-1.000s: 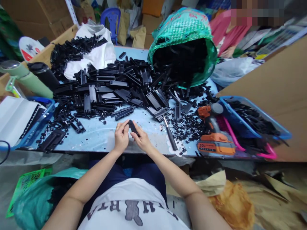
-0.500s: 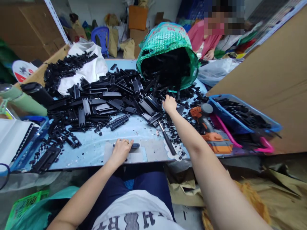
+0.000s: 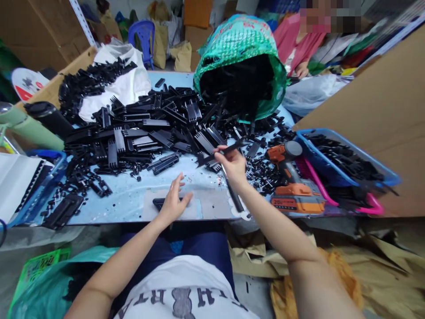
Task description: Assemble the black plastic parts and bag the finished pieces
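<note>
My right hand [image 3: 234, 165] grips a long flat black plastic piece [image 3: 212, 157] with a notched left end, held above the near edge of the pile. My left hand [image 3: 175, 199] has its fingers apart, raised over a black plastic part [image 3: 159, 202] that lies on a grey patch at the table's front. That part is half hidden behind the hand. Below my right hand lies a thin tool with a black handle [image 3: 235, 198]. Many notched black pieces [image 3: 162, 119] are heaped across the middle of the table.
A green woven sack [image 3: 242, 48] lies tipped open at the back, full of black parts. An orange cordless drill [image 3: 295, 199] rests at right beside a blue basket [image 3: 352, 177]. Screws and small parts are scattered on both sides. A person in pink [image 3: 299, 40] is across the table.
My right hand has come back from the pile below the sack, now with a black plastic piece. My left hand has let go of the part on the table and spread its fingers.
</note>
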Available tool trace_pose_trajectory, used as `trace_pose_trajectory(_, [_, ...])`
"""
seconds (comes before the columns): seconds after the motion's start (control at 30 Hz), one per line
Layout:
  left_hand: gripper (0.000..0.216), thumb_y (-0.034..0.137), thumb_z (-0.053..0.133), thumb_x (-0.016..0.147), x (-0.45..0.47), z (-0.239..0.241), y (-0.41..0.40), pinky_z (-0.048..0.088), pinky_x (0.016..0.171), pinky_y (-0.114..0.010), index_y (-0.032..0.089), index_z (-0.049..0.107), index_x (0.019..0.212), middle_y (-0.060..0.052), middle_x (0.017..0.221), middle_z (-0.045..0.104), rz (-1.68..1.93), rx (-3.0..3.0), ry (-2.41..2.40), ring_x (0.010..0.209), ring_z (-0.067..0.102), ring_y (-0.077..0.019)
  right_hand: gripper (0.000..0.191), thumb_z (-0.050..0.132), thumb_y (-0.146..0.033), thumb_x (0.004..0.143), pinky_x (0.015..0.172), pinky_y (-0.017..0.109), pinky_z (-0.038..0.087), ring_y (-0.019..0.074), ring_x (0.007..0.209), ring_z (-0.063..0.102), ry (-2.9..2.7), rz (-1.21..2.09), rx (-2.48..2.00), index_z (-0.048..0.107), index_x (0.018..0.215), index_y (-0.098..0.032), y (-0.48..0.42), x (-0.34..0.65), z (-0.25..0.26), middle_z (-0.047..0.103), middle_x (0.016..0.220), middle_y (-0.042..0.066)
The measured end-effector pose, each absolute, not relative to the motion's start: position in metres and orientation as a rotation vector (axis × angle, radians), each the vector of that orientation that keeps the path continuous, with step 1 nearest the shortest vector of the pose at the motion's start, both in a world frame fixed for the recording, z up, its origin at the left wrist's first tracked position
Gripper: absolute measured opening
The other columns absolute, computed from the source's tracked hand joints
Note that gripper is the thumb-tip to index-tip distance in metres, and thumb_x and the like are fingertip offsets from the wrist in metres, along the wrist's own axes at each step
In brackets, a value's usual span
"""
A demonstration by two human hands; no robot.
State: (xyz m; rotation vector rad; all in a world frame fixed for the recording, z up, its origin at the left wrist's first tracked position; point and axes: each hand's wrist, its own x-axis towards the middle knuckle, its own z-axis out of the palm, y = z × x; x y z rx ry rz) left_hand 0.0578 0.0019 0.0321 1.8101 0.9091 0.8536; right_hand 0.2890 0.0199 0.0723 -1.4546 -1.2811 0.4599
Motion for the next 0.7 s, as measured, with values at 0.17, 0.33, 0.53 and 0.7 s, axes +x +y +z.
trace_pose_trajectory(0.17, [0.041,0.049,0.058,0.077,0.069,0.047,0.003,0.04,0.048,-0.021,0.012,0.056,0.094,0.001,0.063,0.055,0.939,1.048,0.953,0.046,0.05,-0.0075,0.044,0.044,-0.055,0.086,0.076,0.037,0.049,0.021,0.081,0.062,-1.612,0.594,-1.582,0.064,0.099,-0.018,-0.051,0.226,0.063,0.067,0.085,0.009])
trace_pose_trajectory(0.33, [0.04,0.05,0.051,0.081,0.05,0.044,-0.003,0.044,0.055,-0.025,0.013,0.059,0.091,-0.006,0.076,0.062,0.664,1.454,0.954,0.06,0.056,-0.0129,0.035,0.042,-0.042,0.091,0.085,0.037,0.039,0.0218,0.093,0.058,-2.372,0.176,-1.611,0.061,0.108,-0.018,-0.069,0.244,0.067,0.064,0.098,0.012])
trace_pose_trajectory(0.53, [0.071,0.063,0.056,0.072,0.039,0.031,0.01,0.031,0.098,-0.046,0.018,0.045,0.125,-0.015,0.124,0.05,0.284,2.442,0.806,0.119,0.041,-0.0305,0.033,0.038,-0.044,0.093,0.062,0.026,0.033,0.0156,0.073,0.059,-2.803,0.325,-1.626,0.058,0.097,-0.018,-0.071,0.252,0.044,0.062,0.085,0.005])
trace_pose_trajectory(0.7, [0.066,0.063,0.061,0.067,0.038,0.02,0.009,0.039,0.087,-0.04,0.017,0.049,0.112,-0.013,0.107,0.056,0.196,2.656,0.798,0.103,0.052,-0.0289,0.033,0.036,-0.045,0.093,0.06,0.026,0.03,0.018,0.076,0.059,-2.713,0.193,-1.811,0.057,0.097,-0.019,-0.075,0.24,0.04,0.061,0.087,0.007])
